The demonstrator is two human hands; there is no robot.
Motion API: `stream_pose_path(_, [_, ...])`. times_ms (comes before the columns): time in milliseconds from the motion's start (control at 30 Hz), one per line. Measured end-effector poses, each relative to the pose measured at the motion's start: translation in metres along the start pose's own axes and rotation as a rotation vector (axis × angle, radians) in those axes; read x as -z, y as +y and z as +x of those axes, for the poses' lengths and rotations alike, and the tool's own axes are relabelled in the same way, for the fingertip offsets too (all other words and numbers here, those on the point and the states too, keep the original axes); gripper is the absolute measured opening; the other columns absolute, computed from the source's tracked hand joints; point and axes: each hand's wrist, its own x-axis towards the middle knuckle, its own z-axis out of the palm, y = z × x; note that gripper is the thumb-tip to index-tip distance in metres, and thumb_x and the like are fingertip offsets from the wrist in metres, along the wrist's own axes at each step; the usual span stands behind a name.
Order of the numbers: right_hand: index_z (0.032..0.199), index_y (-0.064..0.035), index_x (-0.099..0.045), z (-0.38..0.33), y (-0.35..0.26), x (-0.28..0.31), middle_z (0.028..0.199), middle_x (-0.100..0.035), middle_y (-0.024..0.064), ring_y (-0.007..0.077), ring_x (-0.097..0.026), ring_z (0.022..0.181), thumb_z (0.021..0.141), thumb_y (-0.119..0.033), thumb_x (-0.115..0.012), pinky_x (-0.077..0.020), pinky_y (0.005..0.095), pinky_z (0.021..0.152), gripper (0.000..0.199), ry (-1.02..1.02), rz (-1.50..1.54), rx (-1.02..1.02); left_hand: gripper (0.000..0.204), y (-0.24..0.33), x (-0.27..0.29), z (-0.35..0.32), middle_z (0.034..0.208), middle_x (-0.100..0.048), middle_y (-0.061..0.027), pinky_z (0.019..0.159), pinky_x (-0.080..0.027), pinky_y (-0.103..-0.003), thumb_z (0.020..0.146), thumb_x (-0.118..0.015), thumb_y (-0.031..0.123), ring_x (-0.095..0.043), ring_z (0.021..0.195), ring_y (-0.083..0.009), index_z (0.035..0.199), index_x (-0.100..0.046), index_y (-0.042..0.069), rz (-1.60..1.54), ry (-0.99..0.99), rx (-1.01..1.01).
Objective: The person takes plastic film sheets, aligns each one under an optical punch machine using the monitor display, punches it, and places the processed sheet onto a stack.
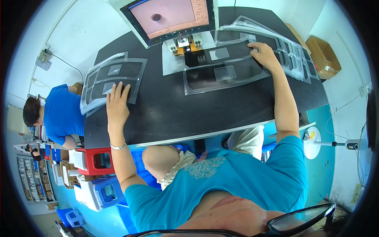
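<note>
The black table [158,114] carries a right stack [290,51] and a left stack [112,78] of clear sheets, and between them a loose sheet [221,64]. Its upper left part reaches to the machine [183,45], below the screen [169,17], which shows a dark round spot. The work looks partway along: one sheet is in hand at the machine, with others on either side; which stack is done and which is left, I cannot tell. The left hand [117,104] rests on the left stack, fingers straight and slightly spread, gripping nothing visible. The right hand [264,55] is at the loose sheet's right end, close to the right stack, fingers bent; whether they pinch an edge, I cannot tell.

Counted: one table, two stacks, one screen, one loose sheet, one machine, two hands, and two pale patches [225,73] on the loose sheet, with two more on the left stack's top sheet. Sheets within the stacks overlap too much to count
</note>
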Motion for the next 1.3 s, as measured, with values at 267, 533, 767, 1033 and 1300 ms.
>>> stream_pose_path(267, [0.124, -0.0025, -0.068, -0.004, -0.001, 0.001, 0.122, -0.070, 0.0194, 0.0315, -0.066, 0.114, 0.082, -0.015, -0.066, -0.0476, 0.0371, 0.101, 0.044, -0.005, 0.014, -0.024, 0.021, 0.026, 0.004, 0.056, 0.105, -0.071, -0.0119, 0.085, -0.053, -0.042, 0.093, -0.059, 0.010, -0.067, 0.096, -0.0338, 0.110, -0.070, 0.007, -0.236, 0.259, -0.008])
stream_pose_path(533, [0.126, -0.0049, -0.068, 0.005, 0.010, -0.006, 0.127, -0.067, 0.0179, 0.0327, -0.062, 0.120, 0.082, -0.017, -0.069, -0.0457, 0.0379, 0.104, 0.045, 0.015, 0.049, -0.034, 0.029, 0.088, -0.037, 0.113, 0.113, -0.069, -0.0100, 0.080, -0.056, -0.045, 0.088, -0.057, 0.006, -0.069, 0.096, -0.0329, 0.115, -0.066, 0.008, -0.256, 0.063, 0.034])
stream_pose_path(767, [0.129, -0.0093, -0.066, 0.007, 0.019, -0.020, 0.129, -0.064, 0.0181, 0.0352, -0.060, 0.121, 0.084, -0.018, -0.068, -0.0451, 0.0396, 0.105, 0.046, 0.219, -0.018, 0.005, 0.048, 0.086, -0.040, 0.100, 0.135, -0.064, -0.0075, 0.108, -0.044, -0.045, 0.087, -0.051, -0.002, -0.058, 0.127, -0.0290, 0.130, -0.065, 0.015, -0.177, 0.286, -0.067])
stream_pose_path(1033, [0.130, -0.0100, -0.066, 0.005, 0.012, -0.019, 0.128, -0.064, 0.0184, 0.0354, -0.061, 0.120, 0.084, -0.017, -0.068, -0.0454, 0.0394, 0.105, 0.046, 0.165, -0.013, -0.022, 0.046, 0.113, -0.040, 0.086, 0.126, -0.067, -0.0097, 0.089, -0.055, -0.039, 0.084, -0.057, -0.001, -0.066, 0.114, -0.0272, 0.127, -0.063, 0.013, -0.175, 0.214, -0.146])
stream_pose_path(1300, [0.130, -0.0090, -0.065, 0.005, 0.012, -0.017, 0.129, -0.064, 0.0184, 0.0352, -0.061, 0.120, 0.085, -0.018, -0.068, -0.0451, 0.0394, 0.105, 0.046, 0.160, -0.002, -0.037, 0.048, 0.110, -0.028, 0.084, 0.119, -0.068, -0.0080, 0.088, -0.054, -0.038, 0.080, -0.060, -0.003, -0.066, 0.109, -0.0268, 0.125, -0.065, 0.013, -0.266, 0.210, -0.143])
